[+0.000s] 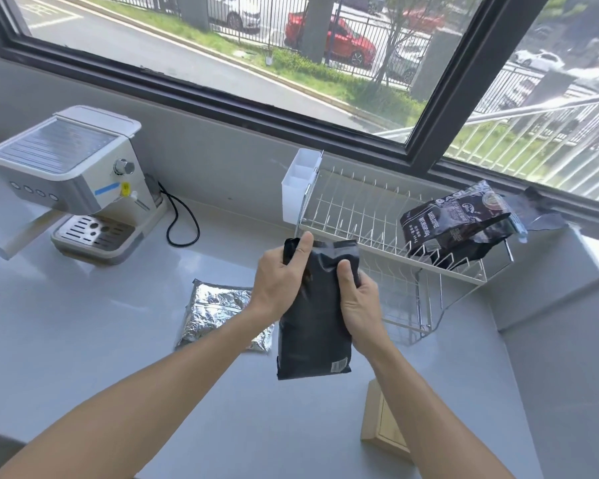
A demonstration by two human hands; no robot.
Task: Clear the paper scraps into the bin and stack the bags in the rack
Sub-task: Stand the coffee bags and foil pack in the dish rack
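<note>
A plain black bag [313,326] hangs upright above the counter, held by both hands near its top. My left hand [281,276] grips the top left corner, thumb up along the edge. My right hand [358,302] clasps its right side. Just behind stands a white wire rack [367,216]. A dark printed coffee bag [455,224] leans in the rack's right end. A crumpled silver foil bag [215,311] lies flat on the counter to the left of the black bag, partly behind my left forearm. No paper scraps or bin are in view.
A white coffee machine [73,181] with a black cord [182,223] stands at the left. A white plastic holder [300,184] hangs on the rack's left end. A wooden box [382,421] sits near the front right. A dark wrapper [542,210] lies on the sill.
</note>
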